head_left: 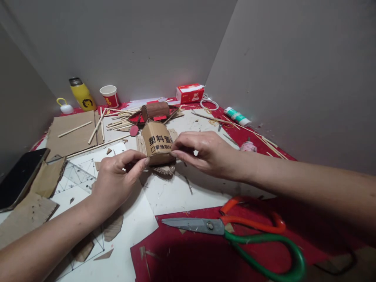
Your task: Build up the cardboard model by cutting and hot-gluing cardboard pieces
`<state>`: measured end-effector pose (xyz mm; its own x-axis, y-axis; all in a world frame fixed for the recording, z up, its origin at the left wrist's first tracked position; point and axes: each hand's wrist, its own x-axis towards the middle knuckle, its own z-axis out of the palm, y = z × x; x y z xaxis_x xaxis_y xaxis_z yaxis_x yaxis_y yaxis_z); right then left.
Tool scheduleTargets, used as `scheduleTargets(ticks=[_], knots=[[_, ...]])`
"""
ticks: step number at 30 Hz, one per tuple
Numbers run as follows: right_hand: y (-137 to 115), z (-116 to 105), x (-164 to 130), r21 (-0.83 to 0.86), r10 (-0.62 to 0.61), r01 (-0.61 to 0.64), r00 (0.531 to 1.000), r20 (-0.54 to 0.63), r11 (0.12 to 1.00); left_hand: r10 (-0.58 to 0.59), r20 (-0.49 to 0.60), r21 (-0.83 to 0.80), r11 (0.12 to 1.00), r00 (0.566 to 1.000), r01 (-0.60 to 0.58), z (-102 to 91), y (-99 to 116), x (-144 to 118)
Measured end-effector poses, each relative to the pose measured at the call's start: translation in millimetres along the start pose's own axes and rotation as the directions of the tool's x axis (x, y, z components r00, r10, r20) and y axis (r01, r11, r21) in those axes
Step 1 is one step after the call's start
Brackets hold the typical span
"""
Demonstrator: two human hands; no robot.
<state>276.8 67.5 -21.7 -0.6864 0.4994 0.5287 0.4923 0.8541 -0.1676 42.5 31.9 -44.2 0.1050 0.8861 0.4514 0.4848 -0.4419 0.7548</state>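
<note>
Where the cardboard model (pixel 160 135) points: its rounded tip faces six o'clock, long axis six to twelve.
Left hand (pixel 117 176): pinches model's edge at seven.
Right hand (pixel 205 152): pinches at four, model between.
Scissors (pixel 210 226): five o'clock.

Passable over white sheet (pixel 202 194) between right hand (pixel 202 150) and scissors (pixel 216 226) — blocked leftward by left hand (pixel 116 182) and cardboard scraps (pixel 113 228).

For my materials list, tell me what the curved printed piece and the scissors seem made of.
Curved printed piece: apparently matte cardboard, given its brown surface and black lettering. Scissors: likely metal blades, by their dull grey sheen; handles possibly plastic, smooth orange and green.
</note>
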Motion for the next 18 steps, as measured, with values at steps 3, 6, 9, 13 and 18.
scheduleTargets(ticks=[3, 6, 9, 13, 18], knots=[[2, -1, 1, -0.007, -0.008, 0.008, 1.0, 0.006, 1.0, -0.068, -0.011, -0.05, 0.996, 0.998, 0.068, 1.9, 0, -1], [4, -2, -1, 0.018, 0.026, -0.027, 0.999, 0.046, 0.999, -0.076, -0.03, -0.115, 0.991, 0.997, 0.072, 4.0, -1, 0], [5, -3, -3, 0.139, 0.09, -0.098, 0.994, 0.068, 0.985, -0.074, -0.043, -0.124, 0.99, 0.996, 0.068, 5.2, -1, 1], [10, -8, -2, 0.279, 0.256, -0.251, 0.967, 0.021, 0.927, -0.05, -0.03, -0.066, 0.997, 0.998, 0.048, 4.5, -3, 1], [27, -8, 1, 0.284, 0.356, -0.349, 0.934, 0.028, 0.893, 0.05, 0.008, 0.094, 0.994, 0.999, -0.05, 2.8, -8, 1]])
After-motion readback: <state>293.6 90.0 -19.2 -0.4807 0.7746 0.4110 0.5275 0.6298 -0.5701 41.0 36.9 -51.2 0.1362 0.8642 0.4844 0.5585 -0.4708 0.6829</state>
